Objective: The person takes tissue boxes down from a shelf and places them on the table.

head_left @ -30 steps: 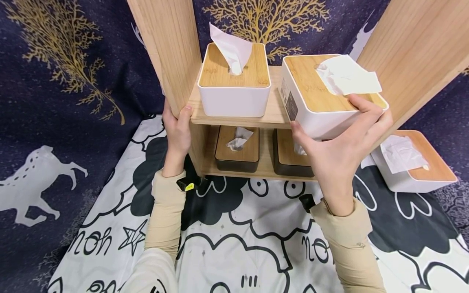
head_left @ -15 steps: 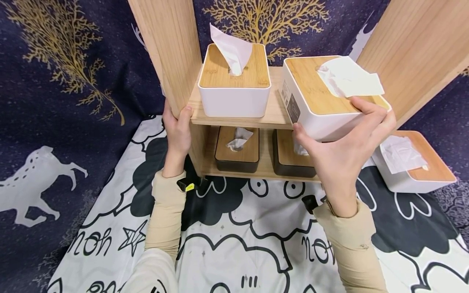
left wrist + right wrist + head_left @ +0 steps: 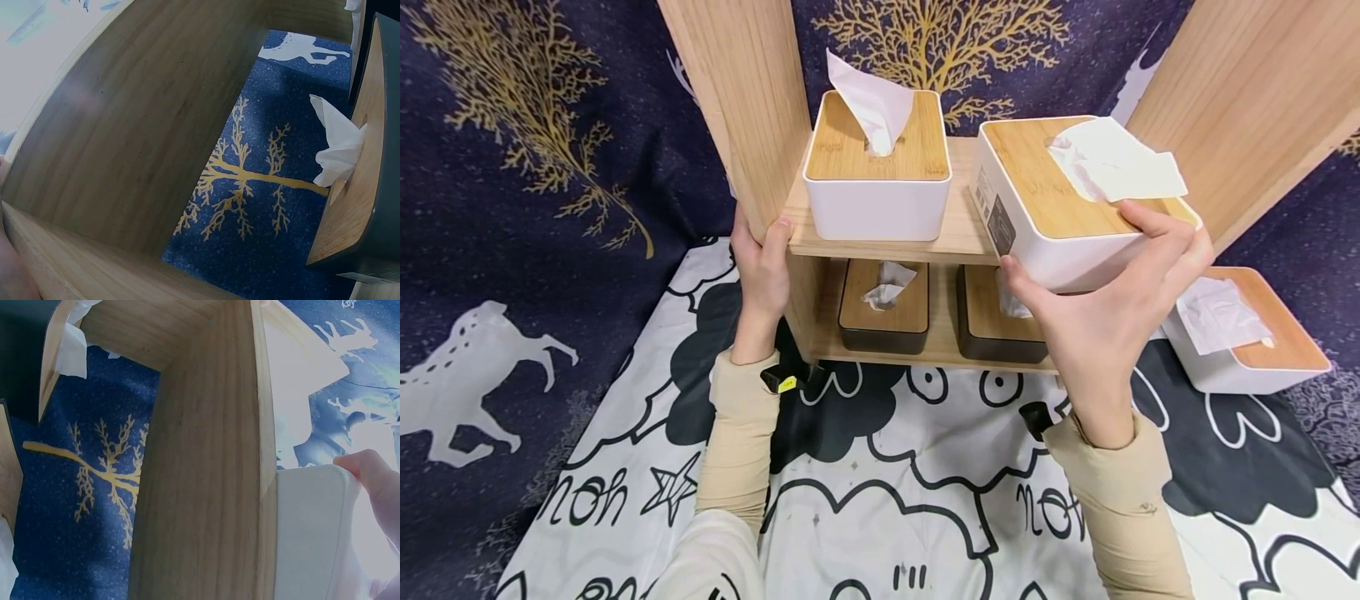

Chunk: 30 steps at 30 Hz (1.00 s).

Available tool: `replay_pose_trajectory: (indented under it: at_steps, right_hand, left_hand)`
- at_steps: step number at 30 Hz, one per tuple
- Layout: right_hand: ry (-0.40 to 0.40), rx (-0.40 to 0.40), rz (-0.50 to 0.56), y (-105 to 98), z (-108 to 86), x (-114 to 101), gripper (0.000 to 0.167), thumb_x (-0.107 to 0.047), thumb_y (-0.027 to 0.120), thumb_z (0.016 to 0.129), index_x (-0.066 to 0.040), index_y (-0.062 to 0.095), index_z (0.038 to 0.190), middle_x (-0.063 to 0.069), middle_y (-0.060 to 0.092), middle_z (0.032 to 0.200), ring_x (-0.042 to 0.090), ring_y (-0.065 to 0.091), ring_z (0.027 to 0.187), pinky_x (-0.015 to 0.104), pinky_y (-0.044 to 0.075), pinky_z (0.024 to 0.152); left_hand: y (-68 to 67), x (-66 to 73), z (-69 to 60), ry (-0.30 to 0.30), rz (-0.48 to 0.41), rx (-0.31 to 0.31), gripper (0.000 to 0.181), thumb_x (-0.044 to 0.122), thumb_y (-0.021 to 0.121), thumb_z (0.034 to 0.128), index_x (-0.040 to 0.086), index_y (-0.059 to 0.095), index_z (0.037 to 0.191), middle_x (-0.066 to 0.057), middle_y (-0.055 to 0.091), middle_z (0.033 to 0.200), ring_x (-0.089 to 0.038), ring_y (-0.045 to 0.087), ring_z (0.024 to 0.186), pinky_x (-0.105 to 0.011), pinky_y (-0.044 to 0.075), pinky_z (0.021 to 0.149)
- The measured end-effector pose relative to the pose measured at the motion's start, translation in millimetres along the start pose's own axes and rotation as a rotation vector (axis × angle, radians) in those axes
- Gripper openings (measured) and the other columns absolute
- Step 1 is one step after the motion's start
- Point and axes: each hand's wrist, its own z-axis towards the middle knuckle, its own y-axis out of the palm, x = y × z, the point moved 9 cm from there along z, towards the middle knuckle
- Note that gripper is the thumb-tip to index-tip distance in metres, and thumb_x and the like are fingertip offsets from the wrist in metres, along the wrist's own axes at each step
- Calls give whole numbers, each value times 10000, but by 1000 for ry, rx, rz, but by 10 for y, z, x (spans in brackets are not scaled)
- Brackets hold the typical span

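Note:
My right hand [image 3: 1101, 308] grips a white tissue box [image 3: 1026, 171] with a bamboo lid, thumb at its lower front corner and fingers on its right side. This box sits tilted and turned at the right of the upper shelf, its front overhanging the edge. In the right wrist view its pale wall [image 3: 312, 525] lies against the shelf edge. My left hand [image 3: 763, 271] holds the left upright of the wooden shelf unit [image 3: 760, 108], the thumb in front and the other fingers mostly hidden. Left of the held box, a second white tissue box [image 3: 880, 208] stands upright on the same board.
Two dark tissue boxes with wooden lids, a left one [image 3: 883, 321] and a right one [image 3: 1000, 333], stand on the lower shelf. A third white tissue box [image 3: 1255, 379] rests right of the unit on the patterned cloth [image 3: 880, 500]. The right upright [image 3: 1247, 125] rises close beside my right hand.
My right hand and the tissue box it holds have shifted slightly right and down. My left hand has stayed in place on the upright.

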Motion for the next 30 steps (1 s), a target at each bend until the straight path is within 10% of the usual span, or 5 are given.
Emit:
replay_pose_trajectory:
  at_steps: [30]
  right_hand:
    - [-4,7,28,-95,-18,-66,736,-437,814,533,-152,518,1144,-102,349,1171,37,333,1198,253,254,1038]
  left_hand:
    - [4,-13,-1,-18,-24,-3,546,65,486,806,-80,459,1332,-144,548,1203,-162,511,1120,-292,366,1020]
